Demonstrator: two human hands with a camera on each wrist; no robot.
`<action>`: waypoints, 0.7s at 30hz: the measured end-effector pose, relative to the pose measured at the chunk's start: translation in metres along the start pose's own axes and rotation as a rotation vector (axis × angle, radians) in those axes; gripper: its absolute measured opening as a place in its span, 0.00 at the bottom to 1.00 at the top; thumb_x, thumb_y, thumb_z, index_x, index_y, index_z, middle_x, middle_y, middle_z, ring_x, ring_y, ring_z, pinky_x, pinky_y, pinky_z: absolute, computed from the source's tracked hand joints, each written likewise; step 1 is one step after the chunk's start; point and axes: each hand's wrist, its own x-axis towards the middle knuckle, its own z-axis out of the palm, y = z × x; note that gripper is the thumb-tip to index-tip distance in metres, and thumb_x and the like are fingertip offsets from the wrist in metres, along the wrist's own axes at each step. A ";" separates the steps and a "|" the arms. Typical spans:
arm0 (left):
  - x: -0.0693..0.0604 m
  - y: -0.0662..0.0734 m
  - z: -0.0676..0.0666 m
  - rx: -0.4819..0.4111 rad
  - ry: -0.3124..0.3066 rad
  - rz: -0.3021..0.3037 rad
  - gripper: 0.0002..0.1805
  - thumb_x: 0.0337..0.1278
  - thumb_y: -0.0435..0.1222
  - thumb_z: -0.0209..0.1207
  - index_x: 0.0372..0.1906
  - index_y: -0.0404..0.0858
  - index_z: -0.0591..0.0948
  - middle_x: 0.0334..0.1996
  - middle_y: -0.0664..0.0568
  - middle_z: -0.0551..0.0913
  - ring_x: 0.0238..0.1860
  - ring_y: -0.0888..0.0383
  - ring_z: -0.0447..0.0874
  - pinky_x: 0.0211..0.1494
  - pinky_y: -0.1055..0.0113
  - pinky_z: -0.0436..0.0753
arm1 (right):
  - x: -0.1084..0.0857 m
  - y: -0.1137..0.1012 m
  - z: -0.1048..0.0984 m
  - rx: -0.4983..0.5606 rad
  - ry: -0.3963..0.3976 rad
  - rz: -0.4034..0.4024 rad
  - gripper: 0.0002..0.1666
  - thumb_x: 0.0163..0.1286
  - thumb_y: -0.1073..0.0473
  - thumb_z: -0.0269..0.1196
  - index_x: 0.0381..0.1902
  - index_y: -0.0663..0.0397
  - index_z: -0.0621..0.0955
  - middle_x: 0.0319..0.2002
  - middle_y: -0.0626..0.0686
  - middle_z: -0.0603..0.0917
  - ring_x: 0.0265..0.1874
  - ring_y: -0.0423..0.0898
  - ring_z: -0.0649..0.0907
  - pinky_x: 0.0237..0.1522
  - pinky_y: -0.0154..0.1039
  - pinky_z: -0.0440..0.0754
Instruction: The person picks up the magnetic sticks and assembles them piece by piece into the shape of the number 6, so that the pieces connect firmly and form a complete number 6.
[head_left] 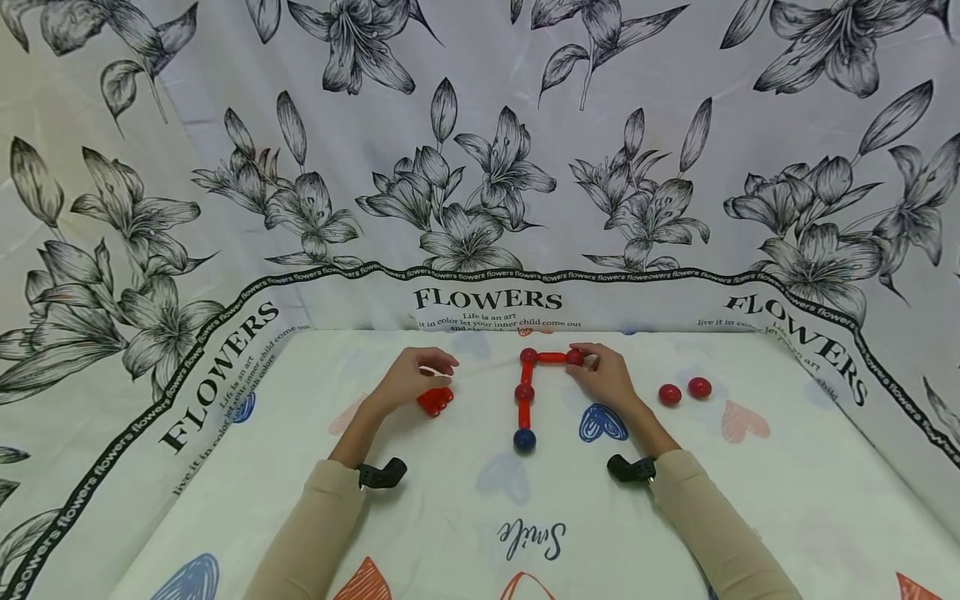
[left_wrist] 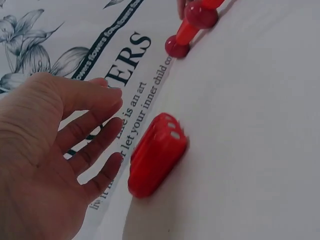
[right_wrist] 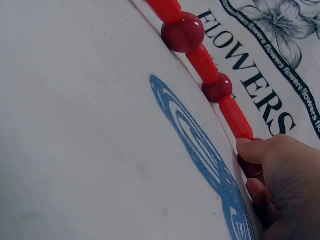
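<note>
A chain of red sticks and balls lies on the cloth in the head view. A blue ball (head_left: 524, 440) forms its near end. From there a red stick (head_left: 524, 414) leads to a middle red ball (head_left: 524, 392), then another runs to a corner red ball (head_left: 528, 356). A third red stick (head_left: 552, 358) points right to the end red ball (head_left: 574, 357). My right hand (head_left: 606, 377) pinches that end ball between thumb and fingers. My left hand (head_left: 408, 379), fingers loosely bent and holding nothing, hovers beside a bundle of red sticks (left_wrist: 159, 155), apart from it.
Two loose red balls (head_left: 685, 392) lie to the right of my right hand. The white tablecloth (head_left: 450, 517) carries printed hearts and lettering. Behind the table hangs a flower-printed curtain (head_left: 480, 200).
</note>
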 end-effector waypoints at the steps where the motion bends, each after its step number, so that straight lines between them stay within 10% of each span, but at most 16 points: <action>1: 0.000 -0.004 -0.003 -0.007 -0.002 -0.019 0.14 0.53 0.31 0.64 0.47 0.36 0.83 0.40 0.46 0.86 0.44 0.54 0.82 0.50 0.62 0.80 | 0.000 0.000 0.000 0.000 -0.001 0.000 0.28 0.59 0.47 0.68 0.58 0.39 0.78 0.46 0.51 0.81 0.29 0.47 0.74 0.30 0.37 0.73; 7: -0.005 -0.023 -0.012 0.004 -0.072 -0.119 0.16 0.53 0.34 0.64 0.49 0.42 0.83 0.46 0.51 0.85 0.46 0.55 0.80 0.51 0.64 0.78 | 0.000 0.000 0.000 0.000 -0.001 -0.007 0.28 0.59 0.47 0.68 0.58 0.39 0.78 0.46 0.51 0.81 0.29 0.47 0.74 0.30 0.37 0.73; 21: -0.006 -0.029 -0.011 0.046 -0.057 -0.113 0.14 0.52 0.39 0.66 0.46 0.45 0.84 0.42 0.55 0.85 0.42 0.55 0.80 0.50 0.62 0.76 | -0.001 0.000 -0.001 0.006 0.001 -0.021 0.28 0.59 0.47 0.68 0.57 0.41 0.78 0.45 0.51 0.82 0.29 0.47 0.75 0.31 0.37 0.73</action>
